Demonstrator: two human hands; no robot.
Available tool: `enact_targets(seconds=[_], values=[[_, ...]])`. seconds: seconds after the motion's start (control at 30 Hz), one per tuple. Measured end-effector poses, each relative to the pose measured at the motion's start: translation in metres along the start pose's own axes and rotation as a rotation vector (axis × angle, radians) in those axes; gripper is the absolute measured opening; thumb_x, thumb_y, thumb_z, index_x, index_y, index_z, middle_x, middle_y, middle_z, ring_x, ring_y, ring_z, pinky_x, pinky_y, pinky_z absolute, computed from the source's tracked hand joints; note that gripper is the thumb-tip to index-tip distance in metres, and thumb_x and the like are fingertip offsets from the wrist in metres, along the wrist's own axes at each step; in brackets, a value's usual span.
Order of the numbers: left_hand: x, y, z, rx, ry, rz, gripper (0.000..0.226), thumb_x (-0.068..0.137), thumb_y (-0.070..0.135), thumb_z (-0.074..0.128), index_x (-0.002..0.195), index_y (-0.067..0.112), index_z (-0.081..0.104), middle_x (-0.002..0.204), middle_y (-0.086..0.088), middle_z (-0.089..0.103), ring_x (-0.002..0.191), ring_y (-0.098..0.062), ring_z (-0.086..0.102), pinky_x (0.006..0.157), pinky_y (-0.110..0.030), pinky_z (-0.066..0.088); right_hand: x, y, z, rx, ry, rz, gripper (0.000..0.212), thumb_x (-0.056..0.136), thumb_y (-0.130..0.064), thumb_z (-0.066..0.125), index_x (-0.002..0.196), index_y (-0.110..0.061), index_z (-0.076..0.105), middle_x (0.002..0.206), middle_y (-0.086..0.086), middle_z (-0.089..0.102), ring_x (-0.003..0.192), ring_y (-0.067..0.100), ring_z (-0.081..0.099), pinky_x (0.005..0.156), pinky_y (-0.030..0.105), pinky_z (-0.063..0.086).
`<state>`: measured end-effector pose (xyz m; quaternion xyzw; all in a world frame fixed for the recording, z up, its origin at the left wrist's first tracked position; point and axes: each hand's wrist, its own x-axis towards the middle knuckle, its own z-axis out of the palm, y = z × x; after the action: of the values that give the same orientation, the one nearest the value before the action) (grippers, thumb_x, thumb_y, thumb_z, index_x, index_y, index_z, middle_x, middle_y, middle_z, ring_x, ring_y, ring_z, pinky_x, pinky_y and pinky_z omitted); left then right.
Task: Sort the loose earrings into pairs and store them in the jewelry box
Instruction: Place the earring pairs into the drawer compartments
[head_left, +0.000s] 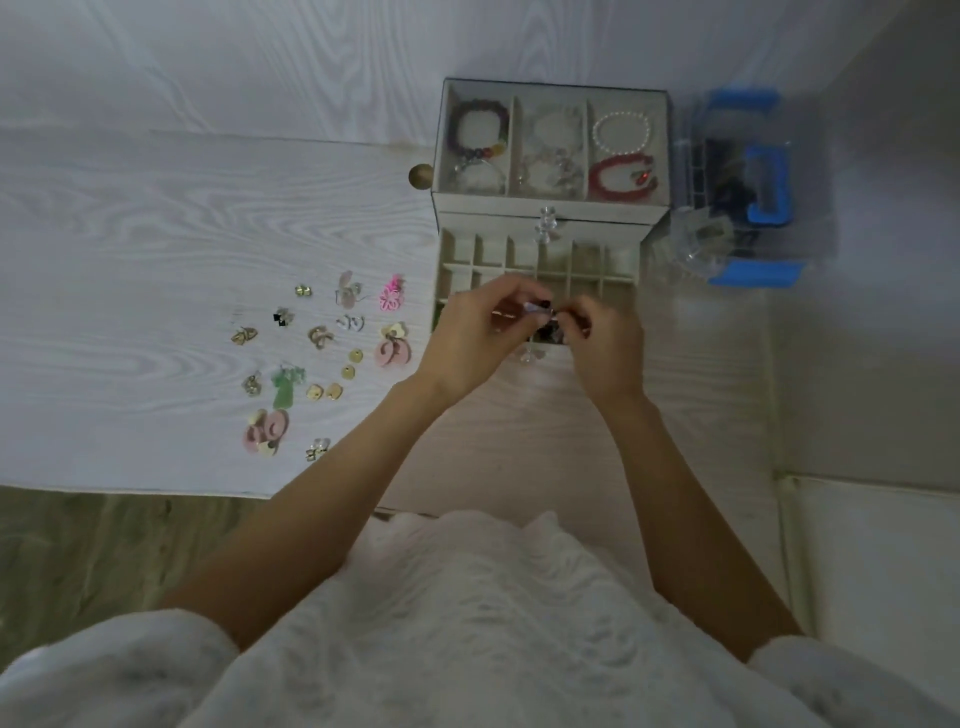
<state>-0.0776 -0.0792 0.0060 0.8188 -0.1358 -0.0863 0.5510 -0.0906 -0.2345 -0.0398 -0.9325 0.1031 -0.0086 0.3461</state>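
**Q:** What do your hands hold at the centre of the frame?

**A:** My left hand (470, 332) and my right hand (602, 340) meet above the pulled-out drawer (519, 270) of the cream jewelry box with a clear lid (550, 202). The fingertips of both pinch a small earring with pale and dark parts (537, 307); its exact shape is too blurred to tell.

**Q:** Where are the remaining earrings?

**A:** The loose earrings (317, 358) lie scattered on the white wood-grain table (156, 260), left of centre and well apart from the box. Among them are a bright pink flower earring (392, 295), a pink disc earring with a cream flower (393, 345), another like it (266, 428) lower left, and a green drop earring (284, 387).

**Q:** What else appears?

**A:** Beaded bracelets (621, 156) fill the box's top tray, in three compartments. A clear plastic container with blue clasps (753, 187) stands just beside the box, at the upper right.
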Motion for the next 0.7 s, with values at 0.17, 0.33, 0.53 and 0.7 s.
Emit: enact_targets(seconds=[0.17,0.33,0.53,0.7], values=[[0.025,-0.015,0.030,0.002,-0.018,-0.042,0.017,0.084,0.005,0.065,0.100,0.009,0.065,0.091,-0.002,0.068,0.081,-0.006,0.064,0.079,-0.015,0.051,-0.014,0.014,-0.007,0.006,-0.039,-0.077,0.031,0.085,0.002,0.050,0.108,-0.012,0.066,0.094,0.010,0.070,0.084,0.023,0.060,0.064,0.020,0.031],[0.022,-0.044,0.043,0.315,-0.097,0.010,0.026,0.081,0.003,0.064,0.107,0.009,0.065,0.098,-0.009,0.071,0.089,-0.023,0.067,0.080,-0.030,0.053,-0.016,0.026,-0.006,0.038,-0.087,-0.030,0.036,0.087,0.000,0.047,0.119,-0.014,0.057,0.111,0.006,0.065,0.104,0.023,0.056,0.079,0.023,0.039],[0.016,-0.047,0.039,0.589,-0.139,0.212,0.032,0.082,0.008,0.063,0.114,0.008,0.061,0.095,-0.014,0.068,0.087,-0.033,0.061,0.072,-0.036,0.048,-0.018,0.026,-0.003,-0.006,-0.054,-0.056,0.029,0.087,-0.003,0.051,0.112,-0.012,0.062,0.109,0.007,0.064,0.103,0.024,0.055,0.081,0.024,0.039],[0.014,-0.053,0.035,0.838,-0.046,0.337,0.023,0.085,0.024,0.053,0.092,0.012,0.072,0.095,-0.002,0.068,0.089,-0.027,0.057,0.074,-0.035,0.048,-0.017,0.021,-0.001,-0.061,-0.032,-0.079,0.026,0.088,-0.006,0.051,0.109,-0.011,0.065,0.108,0.008,0.062,0.105,0.027,0.051,0.080,0.026,0.037]])
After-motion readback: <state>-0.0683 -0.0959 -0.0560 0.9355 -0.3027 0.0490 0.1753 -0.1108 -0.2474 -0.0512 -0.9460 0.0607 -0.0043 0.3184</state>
